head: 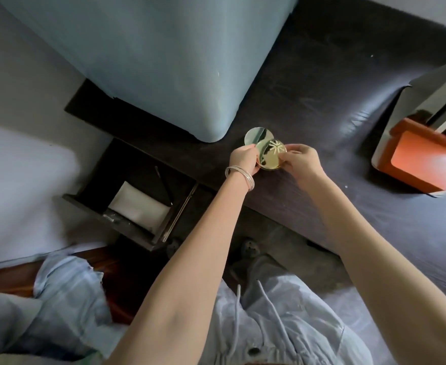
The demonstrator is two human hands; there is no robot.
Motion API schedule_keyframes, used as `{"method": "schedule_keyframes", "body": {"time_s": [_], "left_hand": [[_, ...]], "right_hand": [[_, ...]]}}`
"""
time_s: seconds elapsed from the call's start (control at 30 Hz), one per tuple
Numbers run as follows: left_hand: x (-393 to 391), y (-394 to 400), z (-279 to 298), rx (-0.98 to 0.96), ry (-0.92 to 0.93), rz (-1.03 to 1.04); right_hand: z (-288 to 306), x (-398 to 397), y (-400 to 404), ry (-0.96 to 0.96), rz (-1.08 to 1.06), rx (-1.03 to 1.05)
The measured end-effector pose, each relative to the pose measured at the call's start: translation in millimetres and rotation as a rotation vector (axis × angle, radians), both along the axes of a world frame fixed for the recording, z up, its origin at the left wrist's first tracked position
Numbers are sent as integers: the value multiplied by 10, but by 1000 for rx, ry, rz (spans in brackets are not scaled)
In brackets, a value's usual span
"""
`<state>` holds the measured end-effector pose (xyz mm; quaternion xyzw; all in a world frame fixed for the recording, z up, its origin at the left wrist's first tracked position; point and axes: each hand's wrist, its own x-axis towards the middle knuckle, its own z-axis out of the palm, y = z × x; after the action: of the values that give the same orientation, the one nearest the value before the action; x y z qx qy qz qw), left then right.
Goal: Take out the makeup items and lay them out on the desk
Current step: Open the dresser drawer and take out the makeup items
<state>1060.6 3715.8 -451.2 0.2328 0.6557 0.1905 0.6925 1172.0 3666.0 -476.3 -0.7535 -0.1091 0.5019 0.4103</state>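
Gold compact (270, 156) sits open over the desk (322, 106), mirror lid tipped up toward the blue box (164, 61). Left hand (243, 159) and right hand (302, 160) both pinch its rim. Best set it flat, clear of the edge. Contact with the desk unclear; drawer (135, 191) contents hard to read.

Compact (270, 155) on desk (322, 101), box (422, 159) right, open drawer (127, 196) left
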Motion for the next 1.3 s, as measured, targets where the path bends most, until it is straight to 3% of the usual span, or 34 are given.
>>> {"method": "schedule_keyframes", "body": {"time_s": [0.2,0.47,0.67,0.8,1.0,1.3], "left_hand": [[14,85,-64,55,40,178],[-52,180,-52,23,41,185],[-444,201,-120,2,-21,219],[-881,254,-160,13,-55,241],[-1810,284,-411,-68,23,391],[-2990,198,-1058,-209,118,362]], "right_hand": [[-13,-13,260,-28,29,1],[82,-64,372,-32,54,-5],[327,-397,248,-280,5,146],[385,-980,329,-140,252,253],[24,-1975,576,71,507,138],[-924,-2923,832,-7,818,-220]]}}
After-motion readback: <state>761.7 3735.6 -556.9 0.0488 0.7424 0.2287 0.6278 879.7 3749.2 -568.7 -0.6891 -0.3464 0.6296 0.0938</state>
